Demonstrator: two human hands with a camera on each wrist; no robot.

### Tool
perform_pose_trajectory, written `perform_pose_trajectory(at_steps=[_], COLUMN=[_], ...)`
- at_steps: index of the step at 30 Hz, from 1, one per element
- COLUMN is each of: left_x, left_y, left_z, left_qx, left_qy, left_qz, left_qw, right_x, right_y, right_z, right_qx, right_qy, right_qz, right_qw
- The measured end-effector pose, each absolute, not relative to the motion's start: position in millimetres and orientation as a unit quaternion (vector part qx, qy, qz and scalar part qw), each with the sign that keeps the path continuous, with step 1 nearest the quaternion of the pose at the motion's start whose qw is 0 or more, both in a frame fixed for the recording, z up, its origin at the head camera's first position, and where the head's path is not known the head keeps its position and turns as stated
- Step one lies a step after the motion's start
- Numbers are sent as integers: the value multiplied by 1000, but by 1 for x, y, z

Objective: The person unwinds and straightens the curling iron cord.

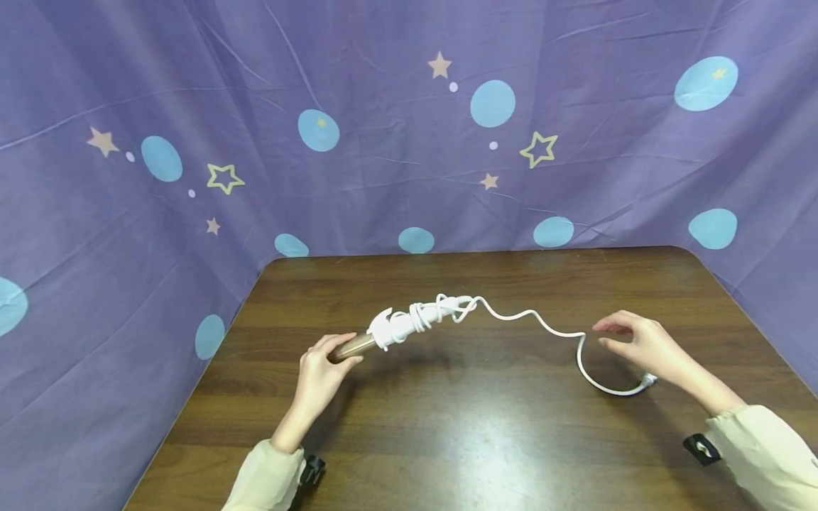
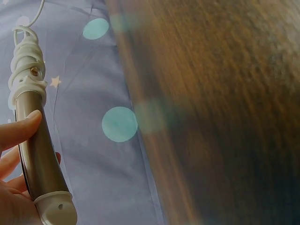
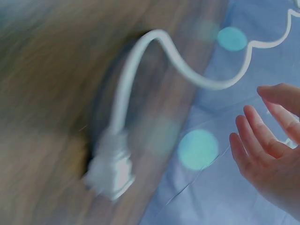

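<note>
A curling iron (image 1: 401, 327) with a white handle and a gold-brown barrel (image 2: 40, 145) is tilted above the table at centre left. My left hand (image 1: 319, 376) grips it by the barrel, thumb lying along the near side in the left wrist view. White cord (image 3: 124, 89) is wound in several loops about the handle, then runs wavy to the right. Its plug (image 3: 111, 171) is down by the tabletop, blurred in the right wrist view. Beside the cord, my right hand (image 1: 655, 348) has its fingers loosely bent, with nothing between them and the thumb.
The brown wooden table (image 1: 447, 426) reaches back to a purple curtain (image 1: 396, 191) with stars and blue dots, which also hangs at both sides. Dark wrist mounts (image 1: 701, 449) sit under the pale sleeves.
</note>
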State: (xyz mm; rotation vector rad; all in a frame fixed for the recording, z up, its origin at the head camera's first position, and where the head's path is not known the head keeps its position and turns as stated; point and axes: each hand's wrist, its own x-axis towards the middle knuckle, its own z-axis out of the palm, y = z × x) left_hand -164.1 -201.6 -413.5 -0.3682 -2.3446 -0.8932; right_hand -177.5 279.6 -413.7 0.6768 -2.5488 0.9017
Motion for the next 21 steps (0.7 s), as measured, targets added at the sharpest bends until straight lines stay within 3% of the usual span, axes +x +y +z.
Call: perform_pose_trajectory(at_steps=[21], left_x=[-163], left_y=[-203], left_z=[-410], left_qx=[-143], left_qy=[-884], left_qz=[-341], left_qw=[287], right_x=[-206], right_y=[187], right_z=[-393], right_qx=[306], right_qy=[-868], right_qz=[351], right_qw=[172])
